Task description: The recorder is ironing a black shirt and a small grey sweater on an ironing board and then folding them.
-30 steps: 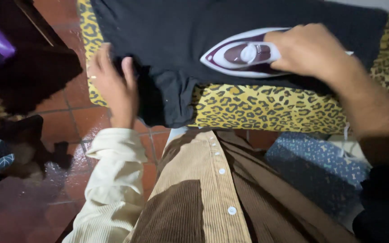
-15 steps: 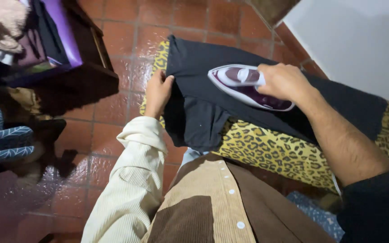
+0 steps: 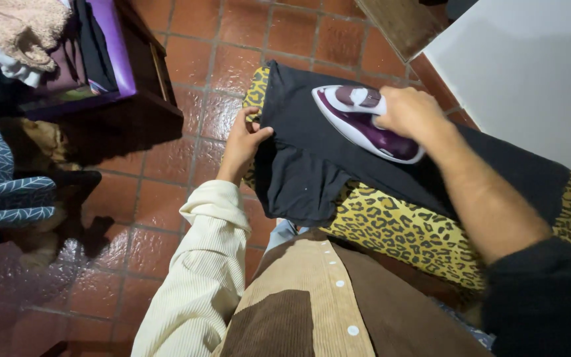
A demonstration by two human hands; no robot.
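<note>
Our right fingers wrap tight round the handle of the purple & white iron, right hand on top, soleplate flat on the black garment. Left fingers pinch the garment's edge, left hand at the board's narrow end, cream ribbed sleeve behind it. Garment's spread over the leopard-print ironing board, one part hanging off the near side. Below us, tan & brown corduroy shirt w/ white buttons. Floor is red tile. Far left: purple box w/ clothes piled in, blue patterned fabric nearer.
</note>
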